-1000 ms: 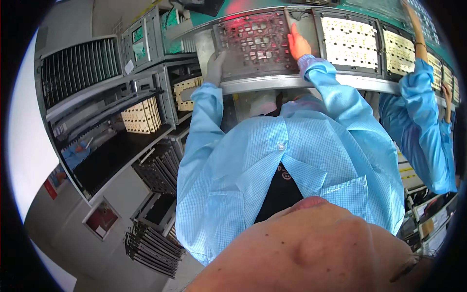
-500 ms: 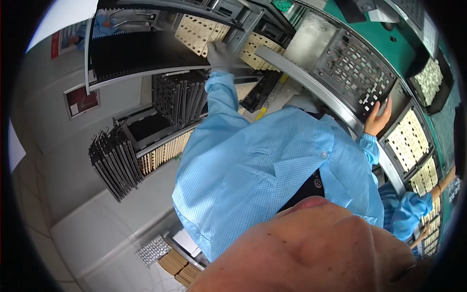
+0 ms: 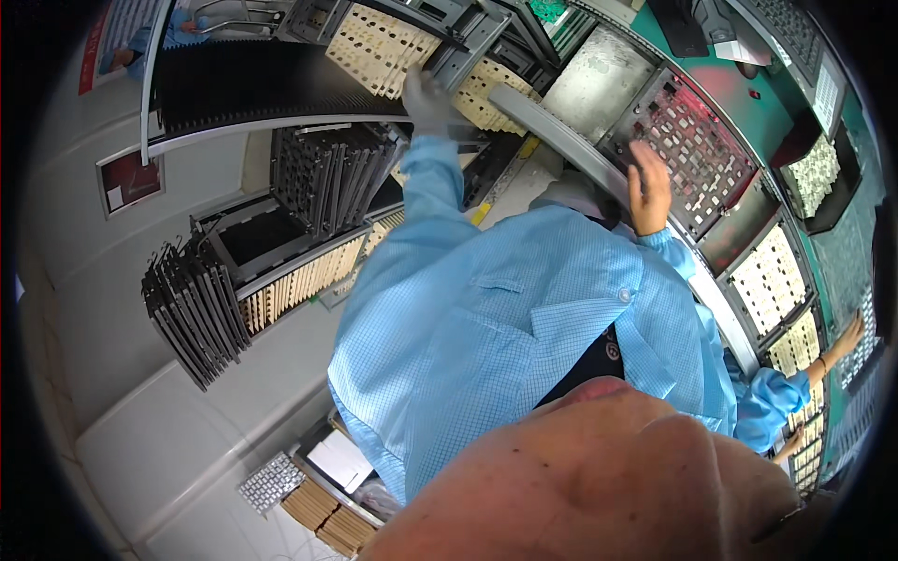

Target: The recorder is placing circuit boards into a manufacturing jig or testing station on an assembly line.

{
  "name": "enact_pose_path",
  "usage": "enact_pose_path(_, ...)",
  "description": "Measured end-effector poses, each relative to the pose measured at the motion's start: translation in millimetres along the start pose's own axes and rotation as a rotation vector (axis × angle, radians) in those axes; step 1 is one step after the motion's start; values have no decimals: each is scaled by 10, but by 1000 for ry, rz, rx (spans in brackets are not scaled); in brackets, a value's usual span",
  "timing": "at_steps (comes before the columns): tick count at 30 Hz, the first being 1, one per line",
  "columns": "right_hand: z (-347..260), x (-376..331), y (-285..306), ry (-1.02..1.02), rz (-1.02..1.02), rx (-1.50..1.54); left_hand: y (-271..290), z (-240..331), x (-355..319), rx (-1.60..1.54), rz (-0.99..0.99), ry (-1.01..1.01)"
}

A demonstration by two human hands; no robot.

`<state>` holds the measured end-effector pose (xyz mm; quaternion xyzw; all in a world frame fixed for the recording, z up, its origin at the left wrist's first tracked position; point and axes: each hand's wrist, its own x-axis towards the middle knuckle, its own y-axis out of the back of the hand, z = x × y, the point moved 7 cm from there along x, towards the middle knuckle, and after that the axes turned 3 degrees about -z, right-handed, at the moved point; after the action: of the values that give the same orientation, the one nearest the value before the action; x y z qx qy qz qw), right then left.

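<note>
1. The left hand (image 3: 427, 105), in a grey glove, is blurred beside the cream boards (image 3: 379, 47) at the rack (image 3: 234, 133). Whether it is wide, narrow or gripping anything, I cannot tell.
2. The right hand (image 3: 650, 192) is bare and loosely spread, its thumb apart from the fingers and nothing in its grasp. It is over the near edge of the dark tray (image 3: 625, 134); whether it touches the tray, I cannot tell.
3. The dark tray lies on the bench line, ahead of the person and to the right of the rack. Many small pieces (image 3: 692, 154) cover its middle, and red light falls on its far side.
4. A bare metal plate (image 3: 603, 75) lies just left of the tray. The metal rail (image 3: 561, 131) runs along the near side of both.
5. The cream boards stand close together at the right end of the rack's dark shelf.
6. Further right along the line sit cream panels (image 3: 769, 276), with a co-worker's hand (image 3: 849, 337) reaching past them.
7. Beyond the tray is a green bench top (image 3: 772, 112).
8. At the lower left, thin black frames (image 3: 192, 323) stand in a row.
</note>
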<state>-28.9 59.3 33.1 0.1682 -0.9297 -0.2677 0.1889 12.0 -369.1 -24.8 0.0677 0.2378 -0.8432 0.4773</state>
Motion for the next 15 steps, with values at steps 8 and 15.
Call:
enact_pose_path(8, 84, -220, -137, -37, -241, 53, 245, 388, 243, -74, -90, -3)
enact_pose_path(15, 56, -365, -71, -61, -246, 79, 606, 336, 973, -72, -167, 175)
